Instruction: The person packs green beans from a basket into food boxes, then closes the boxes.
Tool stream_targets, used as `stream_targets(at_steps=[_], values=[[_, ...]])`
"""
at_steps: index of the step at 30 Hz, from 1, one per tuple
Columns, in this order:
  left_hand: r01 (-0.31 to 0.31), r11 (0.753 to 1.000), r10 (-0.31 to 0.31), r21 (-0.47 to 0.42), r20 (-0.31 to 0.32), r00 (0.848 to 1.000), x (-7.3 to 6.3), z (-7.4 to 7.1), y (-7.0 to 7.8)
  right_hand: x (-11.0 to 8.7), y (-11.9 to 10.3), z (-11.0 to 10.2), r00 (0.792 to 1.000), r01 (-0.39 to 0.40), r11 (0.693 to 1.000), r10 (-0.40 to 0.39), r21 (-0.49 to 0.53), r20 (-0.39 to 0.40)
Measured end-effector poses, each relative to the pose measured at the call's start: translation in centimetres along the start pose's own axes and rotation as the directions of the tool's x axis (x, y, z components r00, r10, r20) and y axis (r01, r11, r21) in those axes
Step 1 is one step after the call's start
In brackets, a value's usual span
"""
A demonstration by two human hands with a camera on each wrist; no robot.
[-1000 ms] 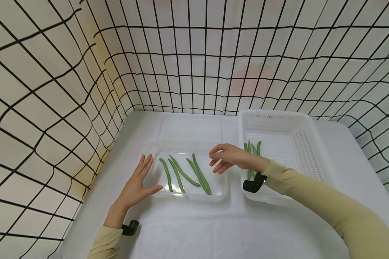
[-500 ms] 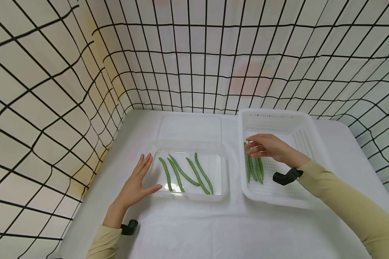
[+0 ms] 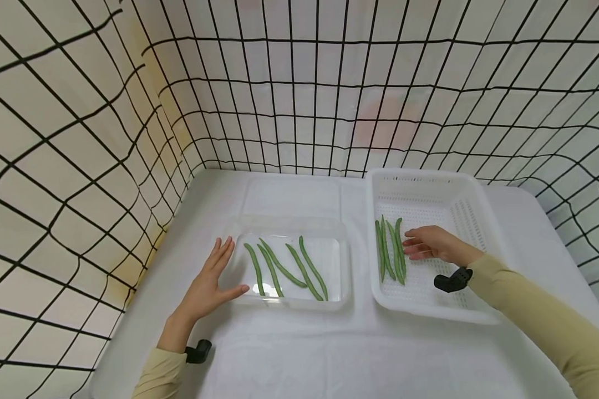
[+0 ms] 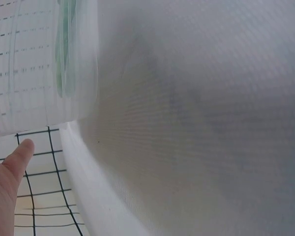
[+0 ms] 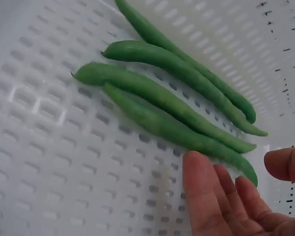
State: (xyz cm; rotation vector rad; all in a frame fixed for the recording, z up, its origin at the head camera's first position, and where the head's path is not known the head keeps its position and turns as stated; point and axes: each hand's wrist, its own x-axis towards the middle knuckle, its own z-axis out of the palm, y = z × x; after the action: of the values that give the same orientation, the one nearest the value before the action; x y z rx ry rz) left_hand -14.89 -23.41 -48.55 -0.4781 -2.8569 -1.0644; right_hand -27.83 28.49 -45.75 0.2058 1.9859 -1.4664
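Note:
Several green beans [image 3: 391, 249] lie side by side along the left of the white perforated basket [image 3: 431, 313]. My right hand [image 3: 436, 244] is inside the basket, just right of the nearest bean. In the right wrist view its thumb [image 5: 287, 164] is apart from the fingers [image 5: 201, 189], and the end of one green bean [image 5: 179, 135] reaches toward the gap between them. Several more green beans [image 3: 275, 269] are spread in a clear plastic container [image 3: 346, 277]. At that container's left side, my left hand [image 3: 207, 291] has straight, spread fingers and holds nothing.
A flat clear rectangular lid [image 3: 292, 197] lies behind the container on the white-covered table [image 3: 299, 354]. Black wire grid panels [image 3: 279, 100] stand around the back and sides. The container and basket are separated by a narrow strip of table.
My right hand has gone from over the clear container's right side to inside the basket, then lower and slightly right, uncovering the beans. The container's rightmost bean has shifted apart from its neighbour. My left hand stays put.

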Motion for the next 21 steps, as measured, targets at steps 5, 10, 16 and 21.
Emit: stream_targets(at_steps=[5, 10, 16, 21], values=[[-0.007, 1.0, 0.007, -0.001, 0.0, 1.0, 0.0, 0.1, 0.0, 0.5, 0.7, 0.5, 0.999, 0.022, 0.998, -0.024, -0.061, -0.03], [-0.014, 1.0, 0.014, -0.003, -0.009, 1.0, -0.1, 0.0, 0.0, 1.3, 0.7, 1.6, 1.0, 0.013, 0.997, -0.014, -0.07, -0.027], [-0.014, 1.0, 0.014, 0.005, -0.012, 1.0, -0.1, 0.0, -0.1, 1.7, 0.2, 3.0, 0.998, 0.008, 0.992, -0.015, -0.122, -0.055], [-0.012, 1.0, 0.012, 0.001, -0.01, 1.0, -0.1, 0.0, -0.2, 1.8, 0.2, 3.5, 0.998, 0.004, 0.994, -0.011, -0.109, -0.066]])
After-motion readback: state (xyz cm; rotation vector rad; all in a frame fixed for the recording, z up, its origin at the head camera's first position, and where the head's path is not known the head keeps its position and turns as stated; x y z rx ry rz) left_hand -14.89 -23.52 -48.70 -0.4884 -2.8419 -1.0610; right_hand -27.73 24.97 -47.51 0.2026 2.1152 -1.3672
